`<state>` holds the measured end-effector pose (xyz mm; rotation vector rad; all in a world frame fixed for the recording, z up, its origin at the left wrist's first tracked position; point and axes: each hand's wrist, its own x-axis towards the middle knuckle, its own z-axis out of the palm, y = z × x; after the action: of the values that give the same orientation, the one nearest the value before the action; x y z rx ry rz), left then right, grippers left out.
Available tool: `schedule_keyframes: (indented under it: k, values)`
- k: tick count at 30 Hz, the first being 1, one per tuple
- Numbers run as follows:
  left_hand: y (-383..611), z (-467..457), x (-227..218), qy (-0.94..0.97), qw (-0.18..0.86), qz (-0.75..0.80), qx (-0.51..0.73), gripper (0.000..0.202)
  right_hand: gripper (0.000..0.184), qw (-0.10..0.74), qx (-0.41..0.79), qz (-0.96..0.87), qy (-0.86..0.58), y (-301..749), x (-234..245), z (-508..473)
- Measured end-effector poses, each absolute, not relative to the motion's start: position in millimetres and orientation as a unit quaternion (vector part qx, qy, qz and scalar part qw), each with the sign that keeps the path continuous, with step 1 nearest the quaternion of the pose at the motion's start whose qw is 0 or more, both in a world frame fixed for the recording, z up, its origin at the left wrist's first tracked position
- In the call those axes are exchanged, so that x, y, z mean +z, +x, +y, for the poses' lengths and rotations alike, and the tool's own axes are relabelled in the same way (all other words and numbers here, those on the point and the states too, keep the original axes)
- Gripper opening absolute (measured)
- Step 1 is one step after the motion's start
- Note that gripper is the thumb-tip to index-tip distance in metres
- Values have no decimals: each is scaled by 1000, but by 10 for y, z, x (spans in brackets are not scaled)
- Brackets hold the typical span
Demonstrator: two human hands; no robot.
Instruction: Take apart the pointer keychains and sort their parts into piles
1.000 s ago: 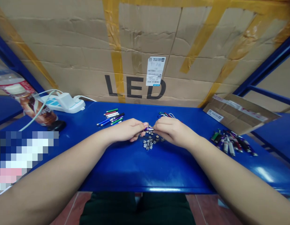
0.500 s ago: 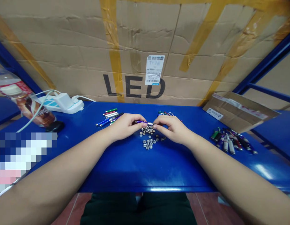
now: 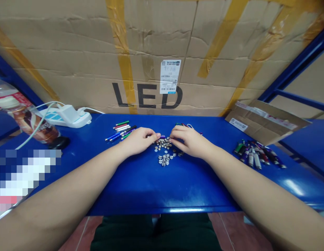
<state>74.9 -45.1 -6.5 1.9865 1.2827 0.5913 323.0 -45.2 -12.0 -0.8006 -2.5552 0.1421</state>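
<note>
Pinched between the thumb and fingers of my left hand (image 3: 141,140) is a slim purple metal tube (image 3: 162,136), mostly hidden by the fingers. My right hand (image 3: 186,140) is at the tube's right side, its fingertips closed together; whatever they hold is too small to make out. Just below the fingertips lies a pile of small round metal pieces (image 3: 164,143), like button cells. Nearer me is a cluster of small silver caps (image 3: 164,160). Several coloured tubes (image 3: 117,134) lie beyond my left hand, and a few more coloured tubes (image 3: 181,124) lie partly hidden behind my right.
A bunch of pen-like lights (image 3: 256,155) lies on the blue table (image 3: 162,191) at right, before a cardboard box (image 3: 266,120). At left stand a bottle (image 3: 37,123) and a white power strip (image 3: 79,122). A large carton (image 3: 86,62) closes off the back.
The purple tube's silver end, earlier visible between both hands, is now hidden or out of sight. My right fingertips have shifted slightly, and the view has moved a little.
</note>
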Motion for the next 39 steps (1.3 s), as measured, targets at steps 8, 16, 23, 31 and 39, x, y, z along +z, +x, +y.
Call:
schedule_keyframes:
  k: [8,16,23,31,39]
  values:
    - [724,-401,-87,768,277,535,217,41,21,243,88,-903,-343,3303,-144,-403]
    - [715,-413,-76,769,273,532,227,33,18,200,143,-887,-390,3349,-104,-404]
    - [560,-440,85,806,167,536,187,22,12,167,249,-860,-414,3453,-1,-460]
    - [406,-471,142,803,10,594,45,21,16,104,223,-879,-409,3431,10,-470]
    - [396,-479,194,779,10,627,-8,33,14,127,232,-863,-432,3409,36,-506]
